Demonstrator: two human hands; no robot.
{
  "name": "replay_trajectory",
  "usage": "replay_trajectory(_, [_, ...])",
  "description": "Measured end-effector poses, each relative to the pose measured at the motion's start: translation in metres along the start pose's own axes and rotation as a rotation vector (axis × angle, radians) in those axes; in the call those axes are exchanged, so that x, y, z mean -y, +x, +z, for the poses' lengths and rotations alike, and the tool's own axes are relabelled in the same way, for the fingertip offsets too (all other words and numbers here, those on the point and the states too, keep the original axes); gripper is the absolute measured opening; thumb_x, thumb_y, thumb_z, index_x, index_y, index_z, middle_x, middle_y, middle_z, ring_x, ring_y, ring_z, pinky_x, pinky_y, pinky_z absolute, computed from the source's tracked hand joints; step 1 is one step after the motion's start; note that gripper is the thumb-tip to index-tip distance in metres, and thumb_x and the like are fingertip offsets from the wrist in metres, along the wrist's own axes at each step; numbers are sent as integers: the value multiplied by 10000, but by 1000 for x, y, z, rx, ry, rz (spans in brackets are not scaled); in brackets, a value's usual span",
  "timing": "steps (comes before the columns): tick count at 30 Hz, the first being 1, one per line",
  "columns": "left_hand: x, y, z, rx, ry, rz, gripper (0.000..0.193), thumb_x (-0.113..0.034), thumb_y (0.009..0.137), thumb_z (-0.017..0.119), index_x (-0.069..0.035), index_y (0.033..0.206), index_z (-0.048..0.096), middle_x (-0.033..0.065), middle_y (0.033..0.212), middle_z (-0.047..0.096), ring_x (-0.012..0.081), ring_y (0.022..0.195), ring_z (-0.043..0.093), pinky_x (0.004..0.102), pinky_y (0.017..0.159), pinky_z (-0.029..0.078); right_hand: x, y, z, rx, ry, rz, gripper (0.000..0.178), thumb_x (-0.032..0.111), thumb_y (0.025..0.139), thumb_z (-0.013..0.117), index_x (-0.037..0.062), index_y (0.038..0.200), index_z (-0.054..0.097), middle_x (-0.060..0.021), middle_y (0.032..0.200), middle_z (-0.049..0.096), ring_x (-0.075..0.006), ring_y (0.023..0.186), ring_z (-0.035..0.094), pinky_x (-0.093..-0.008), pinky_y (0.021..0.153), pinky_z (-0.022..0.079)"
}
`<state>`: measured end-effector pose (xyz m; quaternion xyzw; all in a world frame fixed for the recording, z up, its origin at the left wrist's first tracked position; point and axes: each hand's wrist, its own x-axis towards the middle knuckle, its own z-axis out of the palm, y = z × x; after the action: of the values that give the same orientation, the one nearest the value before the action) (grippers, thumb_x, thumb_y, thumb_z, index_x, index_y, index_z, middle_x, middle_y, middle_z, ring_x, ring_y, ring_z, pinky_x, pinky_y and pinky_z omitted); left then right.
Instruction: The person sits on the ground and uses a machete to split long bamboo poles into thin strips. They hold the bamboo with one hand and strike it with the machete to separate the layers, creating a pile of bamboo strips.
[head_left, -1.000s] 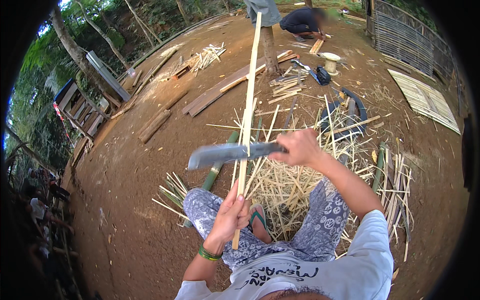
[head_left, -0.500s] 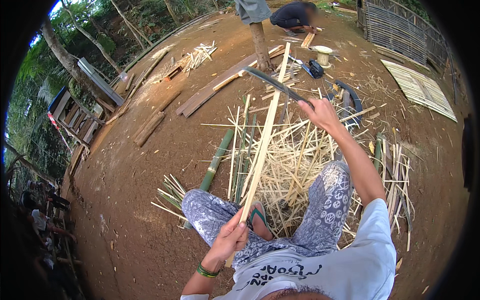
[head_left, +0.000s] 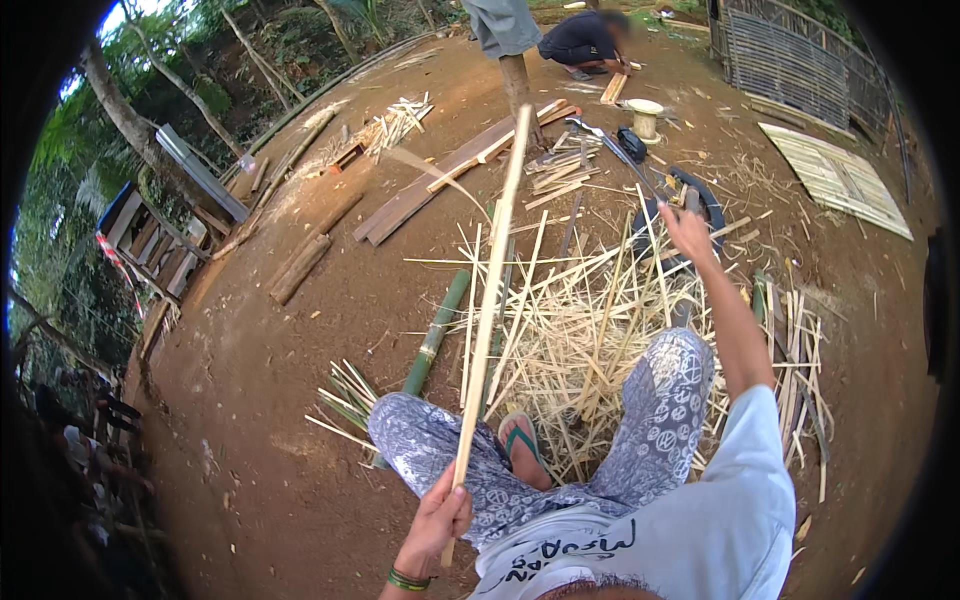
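Your left hand (head_left: 443,512) has a closed grip low on the pale strip (head_left: 495,270), which slants up past your left leg (head_left: 418,435); your right hand (head_left: 688,236) is wrapped round the long knife (head_left: 634,167), well clear. You seem between shaving strokes; another calls for a steady strip.

pale, perhaps yellowish strip (head_left: 491,290)
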<state>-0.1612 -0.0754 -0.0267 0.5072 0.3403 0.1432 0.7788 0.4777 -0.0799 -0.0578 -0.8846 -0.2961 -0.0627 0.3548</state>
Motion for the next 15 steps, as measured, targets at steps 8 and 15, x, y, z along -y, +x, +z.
replay_trajectory(8, [-18, 69, 18, 56, -199, 2, 536, -224, 1089, 362, -274, 1583, 160, -58, 660, 281, 38, 481, 247, 188, 418, 218, 97, -117, 7, 354, 214, -461, 685, 669, 950, 459, 42, 764, 664, -1, 482, 473, -121, 378, 404, -335, 364, 331])
replay_trajectory(15, [-31, 91, 42, 136, -166, 41, 556, -222, 1085, 374, -257, 1588, 140, -58, 658, 283, 37, 483, 248, 184, 420, 224, 151, -189, -6, 276, 43, -987, 689, 745, 913, 439, 111, 703, 610, 20, 438, 430, -116, 340, 407, -315, 317, 326])
